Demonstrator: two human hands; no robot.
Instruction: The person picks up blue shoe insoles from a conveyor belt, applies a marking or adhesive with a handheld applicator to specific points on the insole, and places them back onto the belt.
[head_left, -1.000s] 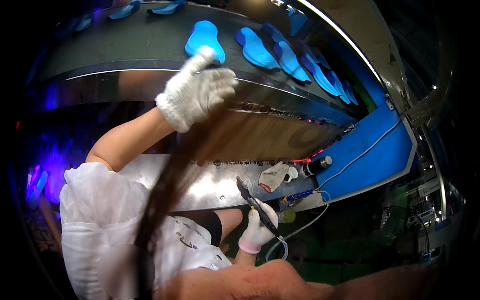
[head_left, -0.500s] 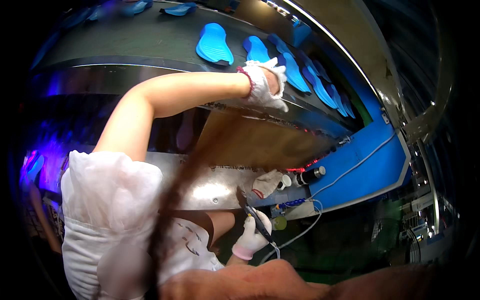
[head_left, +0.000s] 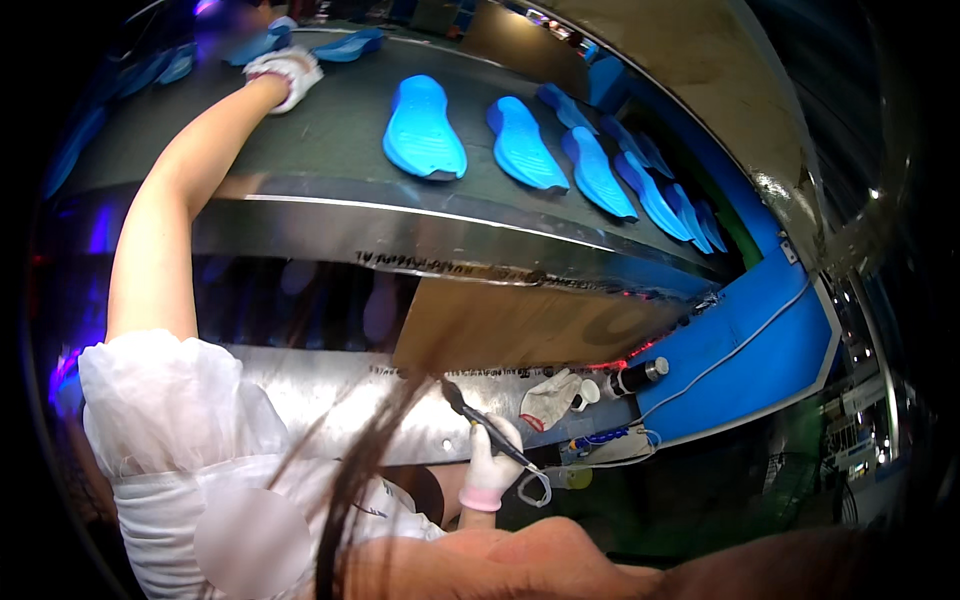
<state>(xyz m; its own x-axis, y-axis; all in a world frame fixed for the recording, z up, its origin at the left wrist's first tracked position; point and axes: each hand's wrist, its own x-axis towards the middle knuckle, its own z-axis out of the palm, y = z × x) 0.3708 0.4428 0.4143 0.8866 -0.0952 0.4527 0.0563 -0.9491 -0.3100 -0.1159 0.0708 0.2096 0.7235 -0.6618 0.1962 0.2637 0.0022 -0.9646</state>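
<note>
My left hand point(head_left: 288, 78), in a white knitted glove, stretches over the dark green belt point(head_left: 330, 130) at the far left. Its fingers look loosely apart, with nothing visible in them, close to blue shoe soles point(head_left: 262, 45) near the belt's far edge. Another blue sole point(head_left: 350, 46) lies just right of that hand. Down by my lap, my right hand point(head_left: 492, 460), gloved in white with a pink cuff, is closed round a black pen-shaped tool point(head_left: 505, 443) with a pale cord. The tool's tip points up and left over the metal ledge point(head_left: 310, 385).
Several blue soles point(head_left: 425, 128) lie along the belt to the right. Beneath it stands a brown board point(head_left: 510, 322). A loose white glove point(head_left: 550, 400), a white cup-like piece point(head_left: 588, 394) and a black cylinder point(head_left: 638, 377) rest on the ledge. A cable point(head_left: 730, 348) hangs across the blue panel point(head_left: 745, 335).
My left hand has swung from the belt's near edge, beside the middle soles, to the far left. The right hand has shifted slightly up and left with the tool.
</note>
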